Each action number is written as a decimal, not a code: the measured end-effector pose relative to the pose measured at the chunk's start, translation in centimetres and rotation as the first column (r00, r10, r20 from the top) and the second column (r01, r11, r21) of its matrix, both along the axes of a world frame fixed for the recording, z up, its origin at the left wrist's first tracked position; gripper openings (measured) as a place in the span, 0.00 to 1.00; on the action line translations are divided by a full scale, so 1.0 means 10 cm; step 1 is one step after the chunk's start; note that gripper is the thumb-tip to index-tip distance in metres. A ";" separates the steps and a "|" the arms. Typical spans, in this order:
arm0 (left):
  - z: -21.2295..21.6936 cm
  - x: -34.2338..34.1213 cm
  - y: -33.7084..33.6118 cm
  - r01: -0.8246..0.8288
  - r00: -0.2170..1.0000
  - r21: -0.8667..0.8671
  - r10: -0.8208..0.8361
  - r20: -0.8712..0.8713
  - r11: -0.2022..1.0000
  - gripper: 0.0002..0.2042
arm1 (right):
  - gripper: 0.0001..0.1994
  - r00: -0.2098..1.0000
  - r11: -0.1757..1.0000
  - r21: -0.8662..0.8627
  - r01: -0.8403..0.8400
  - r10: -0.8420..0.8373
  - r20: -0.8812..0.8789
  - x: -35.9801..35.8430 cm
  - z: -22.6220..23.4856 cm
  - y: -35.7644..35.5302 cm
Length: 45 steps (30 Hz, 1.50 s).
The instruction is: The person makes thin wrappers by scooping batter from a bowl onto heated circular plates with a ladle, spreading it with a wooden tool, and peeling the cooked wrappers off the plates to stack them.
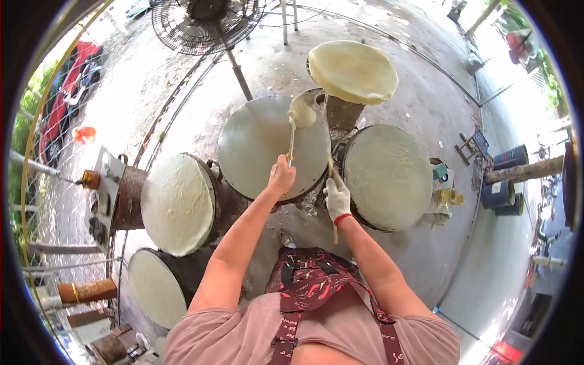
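My bare left hand (281,176) is closed round the handle of a ladle (302,111), whose bowl, coated in pale batter, hangs over the far right edge of the middle round griddle (255,152). My right hand (337,196), in a white glove with a red cuff, grips a long thin wooden stick (336,235) between the middle and right griddles. A pale sheet of batter (389,176) covers the right griddle. Another batter sheet (178,204) lies on the left griddle. Beyond the ladle, a large yellowish round of thin flatbread (354,70) rests on a raised round support.
A fourth round griddle (155,289) stands at lower left, with a pale surface. A black fan (207,24) on a pole stands beyond the middle griddle. Dark buckets (499,193) and a small stool (473,146) are at right. A wire fence runs along the left.
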<state>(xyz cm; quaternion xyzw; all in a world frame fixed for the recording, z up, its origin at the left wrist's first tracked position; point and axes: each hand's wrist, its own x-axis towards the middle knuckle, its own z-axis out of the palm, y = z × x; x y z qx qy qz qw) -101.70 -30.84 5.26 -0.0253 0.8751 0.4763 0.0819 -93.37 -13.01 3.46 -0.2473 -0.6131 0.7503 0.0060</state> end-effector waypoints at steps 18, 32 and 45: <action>0.14 -0.49 -1.50 0.112 0.980 -0.552 -0.183 -0.075 0.826 0.13 | 0.21 0.994 0.770 0.634 -0.076 0.009 0.108 -0.66 -0.03 -1.10; 0.04 -0.28 -2.21 -0.133 0.945 -0.652 -0.102 -0.310 0.747 0.28 | 0.17 0.903 0.975 0.044 -0.219 0.185 0.389 -1.08 0.39 -1.11; 0.32 0.52 -2.67 -0.154 0.961 -0.695 -0.057 -0.270 0.703 0.29 | 0.18 0.943 0.795 0.509 -0.330 0.306 0.134 -1.19 0.05 -0.68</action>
